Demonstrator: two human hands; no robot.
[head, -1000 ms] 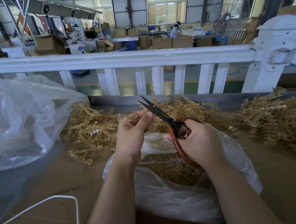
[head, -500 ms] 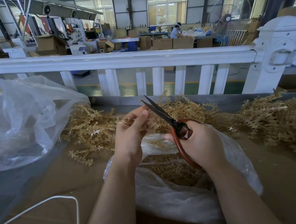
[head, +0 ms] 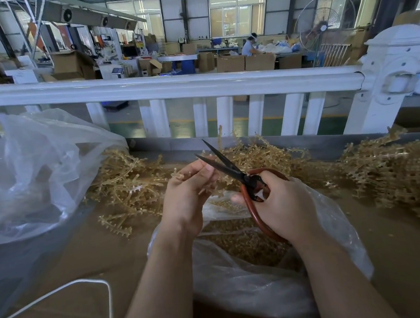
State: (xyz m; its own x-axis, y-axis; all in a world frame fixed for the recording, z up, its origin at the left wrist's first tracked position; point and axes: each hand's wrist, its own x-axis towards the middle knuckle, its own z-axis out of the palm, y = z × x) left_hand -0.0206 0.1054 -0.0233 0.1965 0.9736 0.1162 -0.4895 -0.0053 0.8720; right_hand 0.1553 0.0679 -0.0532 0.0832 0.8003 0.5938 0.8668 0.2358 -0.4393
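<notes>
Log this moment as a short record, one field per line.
left hand: pinches a tan sprue
right hand: grips scissors, blades open at the left fingertips
under hands: clear bag holding cut bits
table: left pile, right pile, second bag, white cord
behind: white railing

Scissors point(head: 245, 179): black blades, red-brown handles. Spiky piece point(head: 177, 175) just left of scissors: pale tan. Spiky pile point(head: 129, 187) behind scissors: golden tan. Bag point(head: 255, 290) under scissors: see-through, whitish. Worktop point(head: 64, 313): brown. Railing point(head: 171, 88) behind scissors: white. Cord point(head: 109, 296) left of scissors: white.
</notes>
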